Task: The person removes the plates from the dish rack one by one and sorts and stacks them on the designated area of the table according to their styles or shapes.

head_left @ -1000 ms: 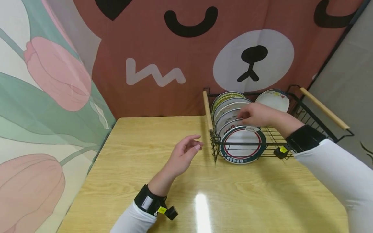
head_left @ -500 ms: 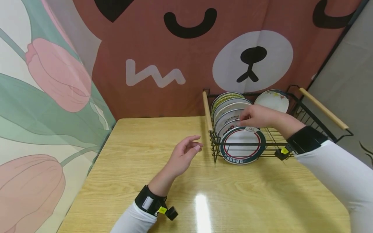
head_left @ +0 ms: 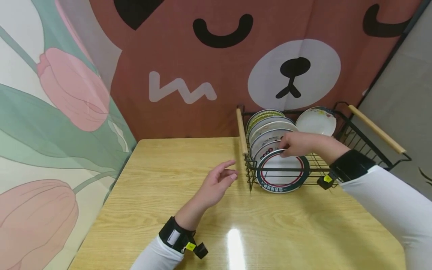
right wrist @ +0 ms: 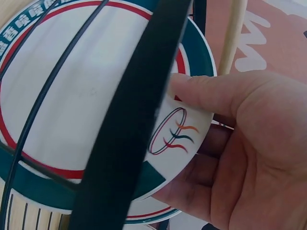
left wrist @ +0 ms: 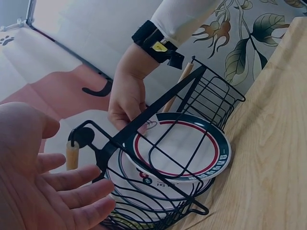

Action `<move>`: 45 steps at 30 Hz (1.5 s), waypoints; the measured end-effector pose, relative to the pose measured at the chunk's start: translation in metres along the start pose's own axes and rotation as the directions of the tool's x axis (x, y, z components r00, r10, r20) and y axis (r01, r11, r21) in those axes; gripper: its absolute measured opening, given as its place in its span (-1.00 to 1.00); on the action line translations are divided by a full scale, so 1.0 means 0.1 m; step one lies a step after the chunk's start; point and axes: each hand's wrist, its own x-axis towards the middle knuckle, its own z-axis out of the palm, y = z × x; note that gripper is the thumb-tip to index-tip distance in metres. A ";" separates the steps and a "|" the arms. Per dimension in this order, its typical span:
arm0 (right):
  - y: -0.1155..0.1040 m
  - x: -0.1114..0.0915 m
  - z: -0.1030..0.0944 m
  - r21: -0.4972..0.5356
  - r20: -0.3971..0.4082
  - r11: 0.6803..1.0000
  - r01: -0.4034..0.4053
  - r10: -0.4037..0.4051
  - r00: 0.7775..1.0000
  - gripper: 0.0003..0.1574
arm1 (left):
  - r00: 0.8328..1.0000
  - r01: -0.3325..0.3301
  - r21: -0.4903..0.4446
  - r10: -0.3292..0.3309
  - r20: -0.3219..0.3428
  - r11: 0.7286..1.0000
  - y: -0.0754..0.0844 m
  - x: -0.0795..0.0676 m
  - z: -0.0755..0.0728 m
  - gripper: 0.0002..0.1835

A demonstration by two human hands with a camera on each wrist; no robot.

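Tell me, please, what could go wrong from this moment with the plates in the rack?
The front plate might slip, since only the right hand grips it, at its upper edge, while the left hand holds nothing.
It could scrape or catch on the black front bar, which crosses before it.
The plates behind stand close, so a careless pull may knock them.
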 end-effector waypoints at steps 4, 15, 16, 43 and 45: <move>0.00 0.00 -0.01 -0.007 0.020 1.000 0.013 -0.013 1.000 -0.89 | 1.000 0.008 0.016 -0.008 0.025 1.000 -0.02 -0.01 0.02 -0.45; 0.00 0.00 -0.11 -0.049 0.023 0.998 0.035 -0.033 0.999 -0.82 | 0.999 0.002 0.011 -0.003 0.033 1.000 0.01 -0.03 -0.02 -0.46; 0.00 0.00 -0.13 -0.055 0.023 0.998 0.037 -0.036 0.999 -0.82 | 0.999 0.001 0.008 -0.001 0.034 1.000 0.01 -0.03 -0.02 -0.45; 0.44 -0.21 -0.66 0.490 -0.181 0.859 -0.147 0.265 0.947 -0.50 | 0.998 0.063 -0.161 -0.061 0.019 0.985 0.09 -0.01 -0.18 -0.36; 0.43 -0.23 -0.63 0.567 -0.202 0.817 -0.107 0.263 0.944 -0.49 | 0.996 0.084 -0.194 -0.083 0.017 0.977 0.10 0.00 -0.19 -0.38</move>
